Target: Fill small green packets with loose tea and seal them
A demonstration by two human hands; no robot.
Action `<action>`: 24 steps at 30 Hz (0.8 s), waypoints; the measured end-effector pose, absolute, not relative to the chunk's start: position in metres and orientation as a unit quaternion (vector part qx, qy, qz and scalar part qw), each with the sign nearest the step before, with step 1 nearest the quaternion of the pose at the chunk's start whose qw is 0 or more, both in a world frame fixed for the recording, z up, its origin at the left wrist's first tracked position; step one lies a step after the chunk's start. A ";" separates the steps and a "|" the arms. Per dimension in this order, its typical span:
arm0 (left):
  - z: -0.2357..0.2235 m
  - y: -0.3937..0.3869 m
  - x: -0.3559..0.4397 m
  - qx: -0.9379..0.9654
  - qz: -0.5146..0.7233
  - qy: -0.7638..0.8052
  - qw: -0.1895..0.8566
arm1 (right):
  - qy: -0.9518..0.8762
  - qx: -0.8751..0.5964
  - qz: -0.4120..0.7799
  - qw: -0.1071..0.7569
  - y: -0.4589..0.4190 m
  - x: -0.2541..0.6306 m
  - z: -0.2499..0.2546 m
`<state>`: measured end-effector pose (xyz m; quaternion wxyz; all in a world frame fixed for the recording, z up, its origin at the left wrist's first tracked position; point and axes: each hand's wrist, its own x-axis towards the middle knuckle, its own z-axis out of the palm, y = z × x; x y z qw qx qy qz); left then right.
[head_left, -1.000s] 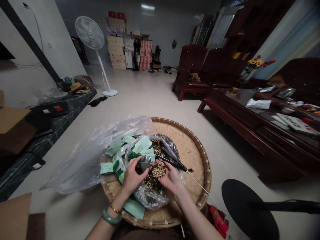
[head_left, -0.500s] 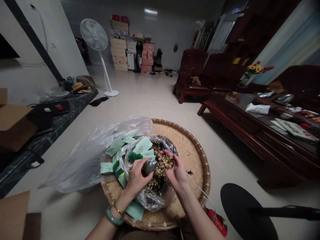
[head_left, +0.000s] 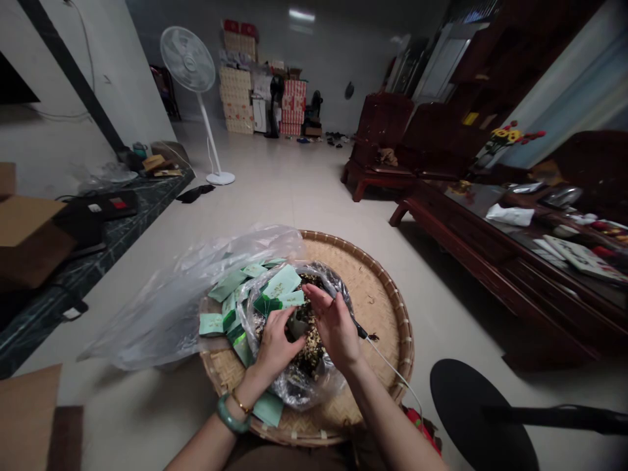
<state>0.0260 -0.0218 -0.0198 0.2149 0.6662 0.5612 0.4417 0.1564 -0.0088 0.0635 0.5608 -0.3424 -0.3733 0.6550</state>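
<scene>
My left hand point(head_left: 275, 345), with a green bangle and a gold bracelet at the wrist, has thumb and fingers around a small grey-green packet point(head_left: 297, 323) whose mouth faces up. My right hand point(head_left: 339, 332) is just right of the packet, turned on edge with its fingers stretched out. Whether flakes cling to its palm is hard to tell. Below both hands, dried yellowish-and-dark flakes point(head_left: 313, 343) fill a clear plastic bag point(head_left: 299, 391). Light green packets point(head_left: 283, 281) lie on and beside the bag's left side. Everything sits on a round woven bamboo tray point(head_left: 377, 281).
A large clear plastic sheet point(head_left: 161, 320) spills off the tray's left side. Behind my right hand lies a black handle point(head_left: 361, 331) with a white cord. A black round stand base point(head_left: 478, 412) is at right, a cardboard box point(head_left: 29, 229) at left, and a wooden table point(head_left: 456, 261) beyond.
My right hand has tipped from a palm-up cup holding flakes onto its edge and moved toward the packet. Flakes no longer show in it. My left hand keeps the packet, now more upright.
</scene>
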 end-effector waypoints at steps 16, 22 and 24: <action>-0.013 -0.005 -0.011 0.639 0.428 0.579 0.270 | -0.832 -0.467 0.297 0.045 -0.019 0.200 0.013; -0.014 -0.009 -0.008 0.665 0.410 0.562 0.271 | -0.824 -0.529 0.181 -0.096 -0.032 0.179 0.016; -0.015 -0.009 -0.007 0.667 0.408 0.558 0.277 | -0.831 -0.520 0.169 -0.099 -0.035 0.174 0.011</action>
